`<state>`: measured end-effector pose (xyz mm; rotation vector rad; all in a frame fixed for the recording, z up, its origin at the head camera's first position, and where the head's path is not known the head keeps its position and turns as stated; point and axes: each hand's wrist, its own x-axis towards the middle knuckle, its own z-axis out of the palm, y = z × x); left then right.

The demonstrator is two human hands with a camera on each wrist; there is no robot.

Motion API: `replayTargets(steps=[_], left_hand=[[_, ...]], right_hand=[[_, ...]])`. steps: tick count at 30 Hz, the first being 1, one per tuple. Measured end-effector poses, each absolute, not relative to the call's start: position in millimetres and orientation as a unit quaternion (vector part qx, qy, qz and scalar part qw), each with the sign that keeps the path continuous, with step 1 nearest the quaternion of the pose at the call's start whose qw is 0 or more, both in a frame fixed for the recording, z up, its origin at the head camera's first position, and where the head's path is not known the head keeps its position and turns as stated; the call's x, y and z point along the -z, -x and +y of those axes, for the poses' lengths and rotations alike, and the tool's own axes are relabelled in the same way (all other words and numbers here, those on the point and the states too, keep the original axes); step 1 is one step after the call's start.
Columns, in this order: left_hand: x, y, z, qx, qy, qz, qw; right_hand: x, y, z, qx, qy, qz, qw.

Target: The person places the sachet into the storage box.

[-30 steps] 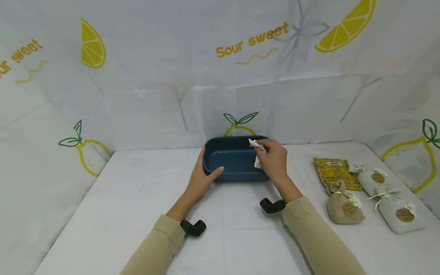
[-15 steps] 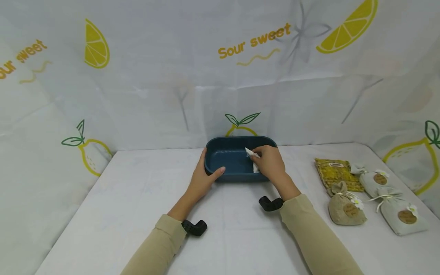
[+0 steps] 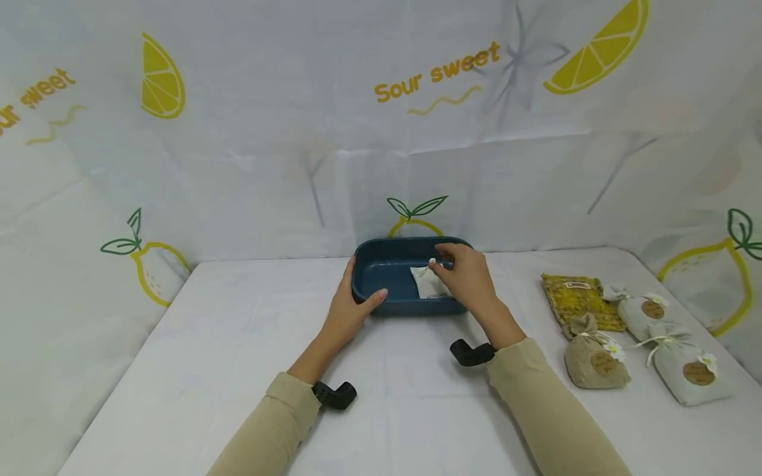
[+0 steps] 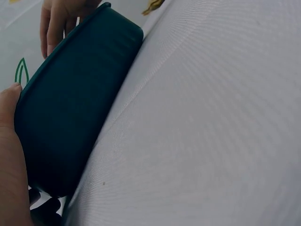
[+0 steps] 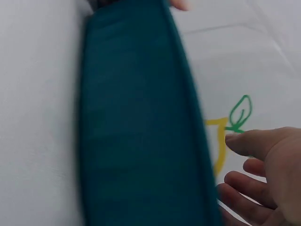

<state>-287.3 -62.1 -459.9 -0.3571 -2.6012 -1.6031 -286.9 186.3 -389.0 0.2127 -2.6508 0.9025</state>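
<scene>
A dark blue rectangular box (image 3: pixel 411 308) with rounded corners stands at the back middle of the table. My left hand (image 3: pixel 348 309) grips its left end, the thumb over the front rim. Inside, on the right, lies a small white cloth sachet (image 3: pixel 430 284) with dark print along its lower edge. Over that end hovers my right hand (image 3: pixel 470 281), thumb and fingertips apart just above the sachet's top. In the right wrist view, the right hand (image 5: pixel 263 179) has loosely bent fingers and nothing visible between them; the box wall hides the sachet there.
To the right lie a yellow patterned packet (image 3: pixel 574 297), a tan drawstring sachet (image 3: pixel 595 357) and two white sachets, one at the back (image 3: pixel 639 314) and one nearer (image 3: pixel 684 370). A lemon-print cloth (image 3: pixel 268 165) hangs right behind the box.
My right hand has lowered the white sachet into the box and let it go; it now lies flat there. The left hand has kept its grip on the box.
</scene>
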Motion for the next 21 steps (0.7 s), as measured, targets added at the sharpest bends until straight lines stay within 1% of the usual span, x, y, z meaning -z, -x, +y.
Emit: replayTargets(steps=[6,11,15,21], left_hand=[[459.7,286.8,-61.7,0.525,0.119,-0.842,0.035],[458.2,286.2,-61.1,0.524,0.116,-0.843,0.035],[457.6,286.1,-61.0,0.523,0.114,-0.844,0.035],[457.7,285.8,-60.6,0.523,0.113,-0.844,0.034]], right_hand=[[367.7,259.0,197.3,-0.346,-0.092,-0.915,0.185],[355.5,229.3,216.7,-0.311,-0.116,-0.918,0.218],[353.1,204.7,238.4,-0.276,-0.122,-0.923,0.240],[358.7,168.0,276.8,-0.233,-0.117,-0.932,0.252]])
